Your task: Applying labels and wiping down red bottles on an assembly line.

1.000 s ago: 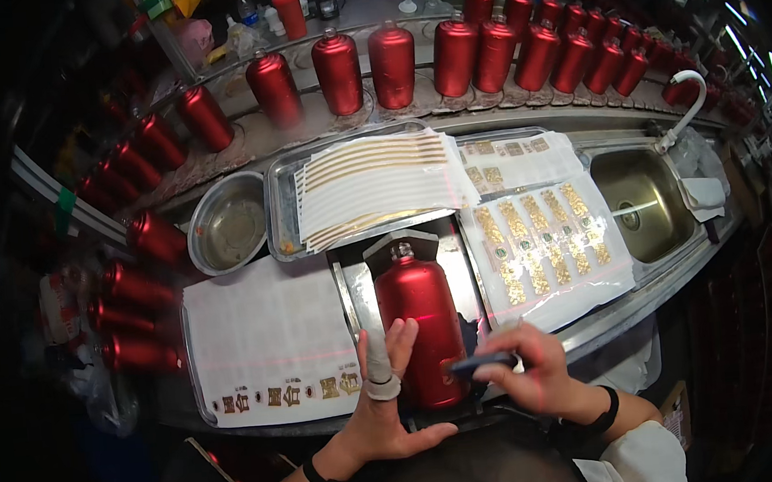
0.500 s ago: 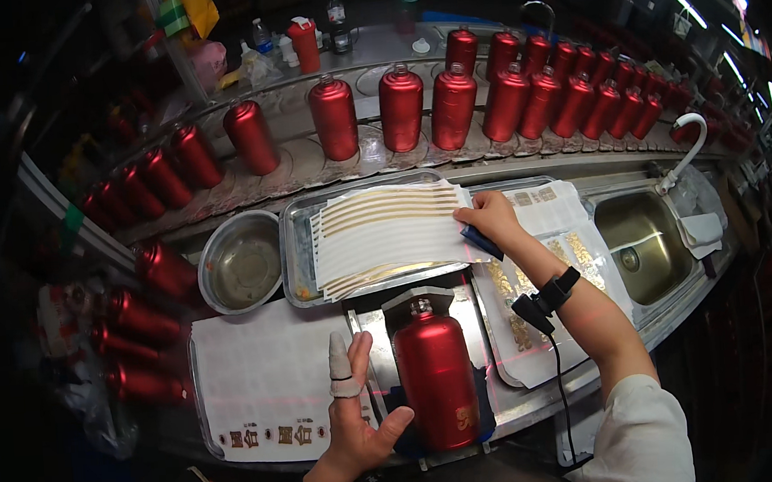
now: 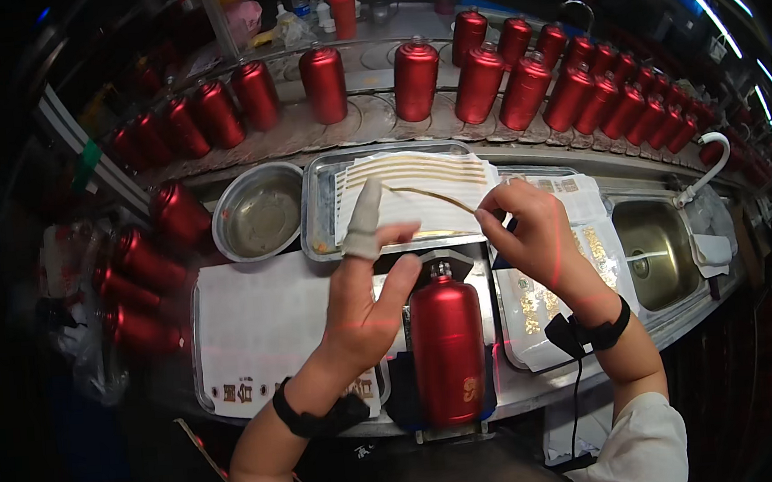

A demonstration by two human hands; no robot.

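Note:
My right hand (image 3: 536, 241) pinches one end of a thin gold decal strip (image 3: 432, 196), which stretches leftward over a stack of white sheets printed with gold bands (image 3: 384, 216). A small dark blue edge shows under that hand; its kind is hidden. At the strip's free end my left hand (image 3: 354, 301) is raised, fingers apart, a pale cover on one finger. Whether it touches the strip I cannot tell. Below and between my hands a red metallic bottle (image 3: 447, 340) with a small gold mark lies on its side in a holder, neck away from me.
The sheets lie on a metal tray (image 3: 319, 201) beside a metal bowl (image 3: 259, 216). Decal sheets lie left (image 3: 262, 326) and right (image 3: 599, 275). A sink (image 3: 660, 253) with a white tap (image 3: 712, 160) is at the right. Several red bottles (image 3: 415, 82) line a conveyor behind.
My right hand has lifted the gold strip and drawn it nearer. My left hand has risen toward the strip's free end. The view has shifted, and the conveyor bottles have moved along.

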